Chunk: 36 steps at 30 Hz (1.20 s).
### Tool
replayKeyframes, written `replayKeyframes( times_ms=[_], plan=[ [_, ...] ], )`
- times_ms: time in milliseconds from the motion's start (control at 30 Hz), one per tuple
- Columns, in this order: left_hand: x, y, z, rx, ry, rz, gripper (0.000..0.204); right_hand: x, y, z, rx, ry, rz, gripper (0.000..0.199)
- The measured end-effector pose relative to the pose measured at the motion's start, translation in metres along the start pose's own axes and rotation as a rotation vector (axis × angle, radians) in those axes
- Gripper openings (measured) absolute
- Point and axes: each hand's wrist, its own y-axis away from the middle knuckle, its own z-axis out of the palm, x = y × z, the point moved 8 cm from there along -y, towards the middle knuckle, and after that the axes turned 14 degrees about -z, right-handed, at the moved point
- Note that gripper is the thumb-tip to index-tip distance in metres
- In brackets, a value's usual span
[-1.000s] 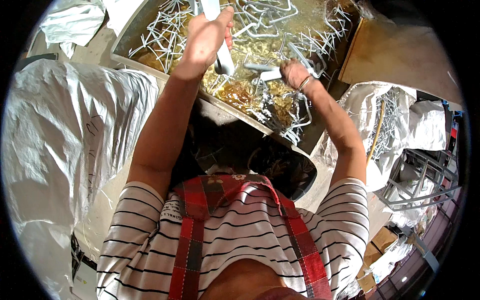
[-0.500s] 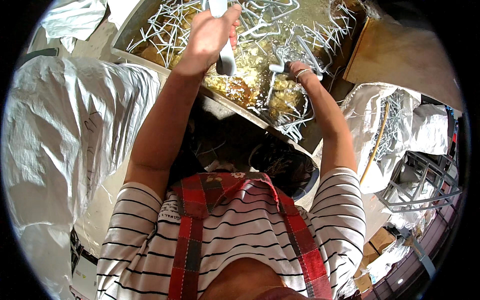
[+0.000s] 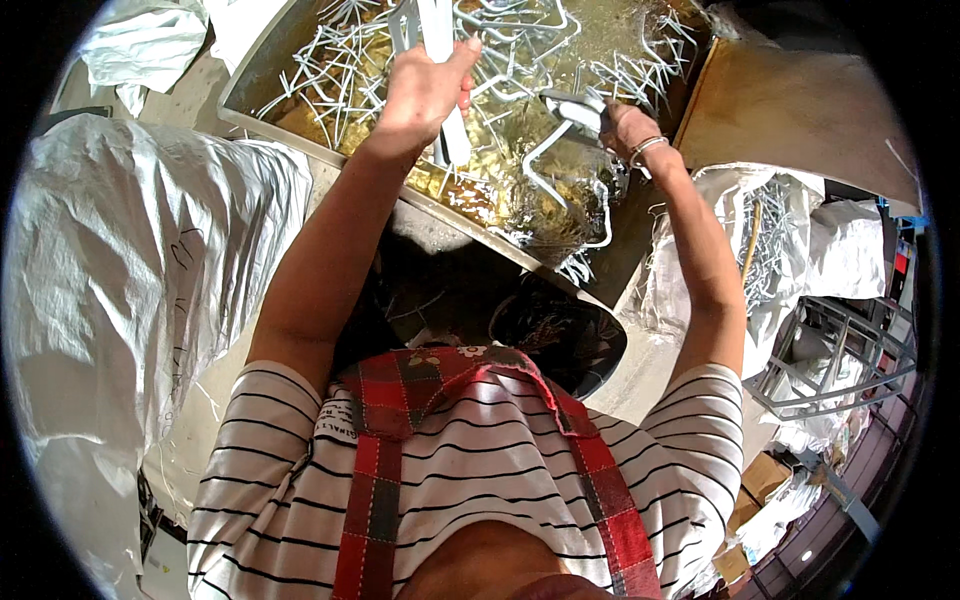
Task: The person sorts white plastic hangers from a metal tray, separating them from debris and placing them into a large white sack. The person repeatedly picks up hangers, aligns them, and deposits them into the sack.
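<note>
Left forearm angled up, left hand (image 3: 425, 95) at upper center, fist gripping long white pieces (image 3: 438, 30) that stick out above and below it. Right arm bent at elbow, right hand (image 3: 630, 130) upper right of center, fingers closed on grey metal piece (image 3: 575, 112), just left of the hand, over liquid-filled tub (image 3: 468, 222).

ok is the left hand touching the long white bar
Touching. The head view shows the left hand closed around the long white bar, which sticks out on both sides of the fist.
</note>
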Motion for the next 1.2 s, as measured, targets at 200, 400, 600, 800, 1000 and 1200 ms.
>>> replayKeyframes(
  times_ms=[200,400,600,800,1000,1200],
  plan=[
    [-0.023,0.018,0.024,-0.01,0.035,-0.284,0.023,-0.017,0.041,-0.095,0.194,0.039,0.208,0.04],
    [-0.04,0.051,0.089,-0.327,0.243,-0.282,0.026,-0.025,0.034,-0.094,0.236,-0.206,0.351,0.075],
    [-0.068,0.029,0.101,-0.492,0.378,-0.258,0.022,-0.098,0.029,-0.09,0.446,-0.773,0.33,0.053],
    [-0.052,0.024,0.085,-0.365,0.22,-0.288,0.017,-0.066,0.016,-0.077,0.555,-0.682,0.301,0.066],
    [-0.035,0.033,0.07,-0.227,0.194,-0.302,0.032,-0.133,-0.004,-0.044,0.345,-1.49,0.15,0.084],
    [-0.034,0.01,0.038,-0.084,0.209,-0.253,0.035,-0.098,0.007,-0.063,0.611,-1.384,0.006,0.077]
  ],
)
